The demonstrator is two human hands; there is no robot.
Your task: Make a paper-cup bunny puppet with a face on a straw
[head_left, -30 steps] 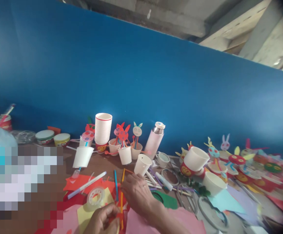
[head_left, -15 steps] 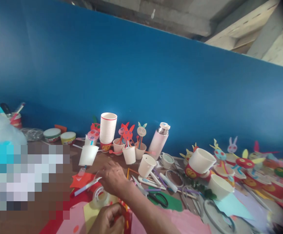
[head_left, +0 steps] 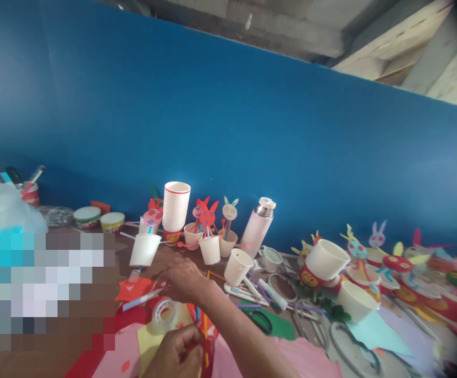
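My right hand [head_left: 183, 275] reaches over the table, its fingers curled down at the right end of a white and purple marker [head_left: 141, 300]. The fingertips are partly hidden. Closer to me, my left hand [head_left: 183, 349] is closed in a pinch. Something small and red shows at its fingers, too covered to make out. A clear roll of tape [head_left: 165, 313] lies between the hands on yellow paper [head_left: 146, 341]. An orange stick [head_left: 206, 336] stands out beside my left hand. Red cut paper [head_left: 134, 287] lies under the marker's far side.
White paper cups [head_left: 145, 250] with paper animal faces stand along the back, beside a cup stack [head_left: 176, 206] and a pink flask [head_left: 258, 226]. Black-handled scissors [head_left: 266, 321] lie on green paper [head_left: 283, 326] by my right forearm. More decorated cups [head_left: 357, 300] crowd the right side.
My right forearm has shifted slightly, now covering the scissors' blades. The view has moved a little. Both hands keep nearly the same pose, and the marker stays by my right fingers.
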